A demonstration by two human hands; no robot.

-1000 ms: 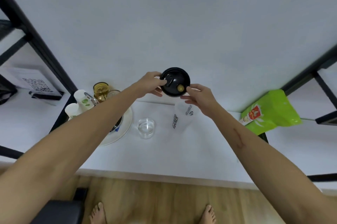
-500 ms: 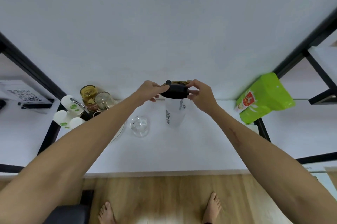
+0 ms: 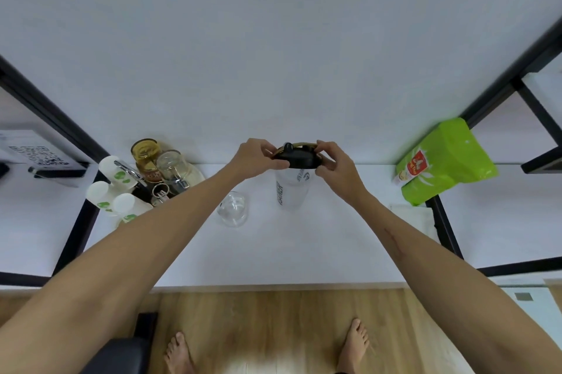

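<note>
Since the frame one second earlier, the lid (image 3: 296,157) is found lowered from a raised, tilted position, with its flat face towards the camera, to a level position on top of the bottle (image 3: 292,191). Against the frame half a second earlier, little change is noted beyond a slight shift of the view.

The lid is black and is seen edge-on at the bottle's mouth. Whether it is fully seated cannot be told. A small knob is seen standing up at its left end.

The left hand (image 3: 257,157) is curled round the lid's left edge, with the thumb below and the fingers above. The right hand (image 3: 337,165) is curled round the right edge in like manner. The lid is thus held from both sides.

The bottle is clear, with dark lettering down its side. It is stood upright on the white surface (image 3: 273,252), near the wall.

A glass (image 3: 232,211) is placed just beside the bottle, on its left. Further left, three white cups (image 3: 117,172) with green marks, an amber jar (image 3: 147,160) and a clear mug (image 3: 171,166) are grouped close together. A green bag (image 3: 444,163) is leant at the right end of the surface, well apart from the bottle.
</note>
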